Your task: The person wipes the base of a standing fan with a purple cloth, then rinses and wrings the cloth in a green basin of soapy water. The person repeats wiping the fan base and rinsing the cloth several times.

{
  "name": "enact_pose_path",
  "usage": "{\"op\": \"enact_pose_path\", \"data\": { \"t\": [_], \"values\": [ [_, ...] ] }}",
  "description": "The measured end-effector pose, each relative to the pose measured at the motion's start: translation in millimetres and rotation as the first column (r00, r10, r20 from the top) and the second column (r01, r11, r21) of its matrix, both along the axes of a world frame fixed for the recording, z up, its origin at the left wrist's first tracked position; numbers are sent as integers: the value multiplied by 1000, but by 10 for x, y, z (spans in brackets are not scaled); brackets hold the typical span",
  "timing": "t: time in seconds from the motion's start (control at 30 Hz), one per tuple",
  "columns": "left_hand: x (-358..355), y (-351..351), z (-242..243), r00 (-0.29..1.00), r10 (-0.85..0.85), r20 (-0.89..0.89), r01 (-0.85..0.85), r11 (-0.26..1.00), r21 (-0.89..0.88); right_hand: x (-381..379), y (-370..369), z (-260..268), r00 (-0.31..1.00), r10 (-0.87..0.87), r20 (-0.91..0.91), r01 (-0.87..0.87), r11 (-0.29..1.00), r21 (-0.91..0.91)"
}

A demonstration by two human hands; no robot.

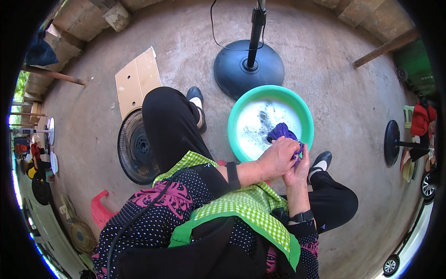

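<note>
Over the front right part of a green plastic basin (234,115), both hands hold a wet purple cloth (281,131). White suds (251,115) with dark gaps between the bubbles cover the water in it. My left hand (280,154) is closed around the cloth, knuckles up. Against it, lower and to the right, my right hand (297,171) grips the other end, its palm partly turned up. A bunched part of the cloth hangs out beyond my left fingers above the suds. Some of the cloth is hidden inside the hands.
A black round stand base (230,69) with a pole and cable stands just behind the basin. On the floor to the left lie a fan grille (130,153) and flat cardboard (134,80). A red plastic piece (101,209) is further left. Another stand base (391,143) is at right.
</note>
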State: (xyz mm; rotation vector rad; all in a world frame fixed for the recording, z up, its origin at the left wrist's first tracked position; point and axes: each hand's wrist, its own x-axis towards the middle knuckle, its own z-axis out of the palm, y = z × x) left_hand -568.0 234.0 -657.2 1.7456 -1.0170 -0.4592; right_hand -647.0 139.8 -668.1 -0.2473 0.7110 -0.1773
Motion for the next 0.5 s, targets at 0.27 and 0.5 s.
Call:
{"op": "enact_pose_path", "data": {
  "t": [0.27, 0.5],
  "values": [
    [-117, -50, -30, 975, -91, 202, 92, 996, 6, -106, -55, -337, 1000, -27, 16, 28, 999, -42],
    [-146, -13, -17, 961, 6, 276, 32, 991, -133, -161, -196, -526, 985, -99, -143, 89, 993, -77]
  ]
}}
